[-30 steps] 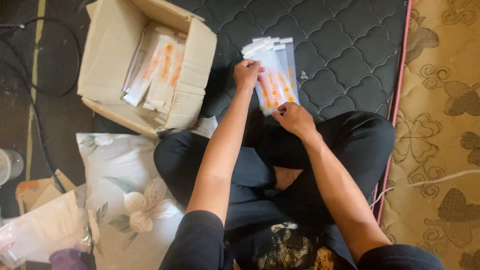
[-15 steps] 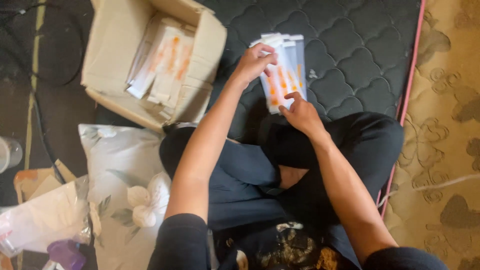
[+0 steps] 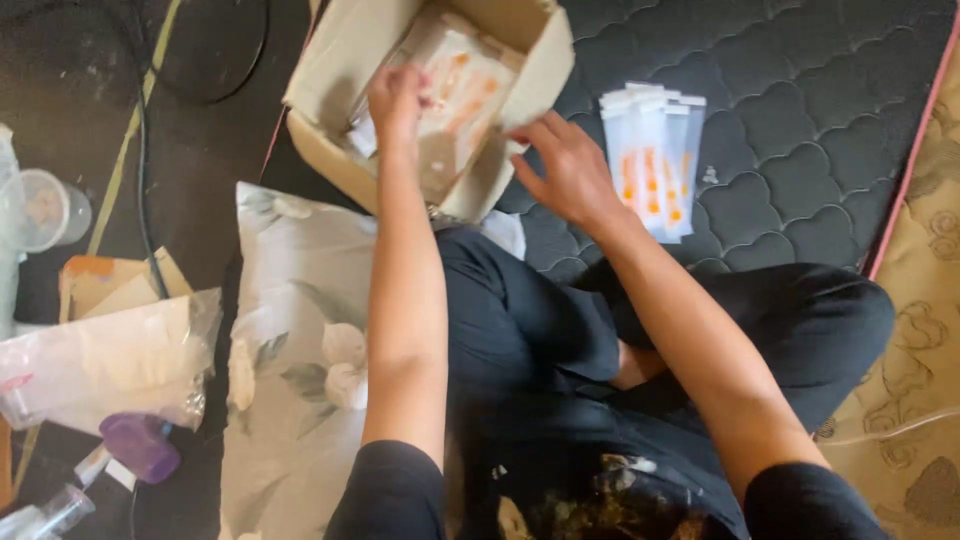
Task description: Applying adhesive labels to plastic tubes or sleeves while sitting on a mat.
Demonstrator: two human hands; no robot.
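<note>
Seated cross-legged, a person's left hand (image 3: 398,100) reaches into a cardboard box (image 3: 340,130), fingers curled on the clear sachets (image 3: 455,85) inside. The right hand (image 3: 565,165) hovers spread and empty. A small stack of sachets (image 3: 650,160) lies on the dark mat (image 3: 800,120); many seem to remain boxed.

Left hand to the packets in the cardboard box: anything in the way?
Nothing visible. The left hand is already inside the open cardboard box, on the packets. The flaps are folded back. The right hand hovers beside the box's near wall, off to the side, not blocking.
</note>
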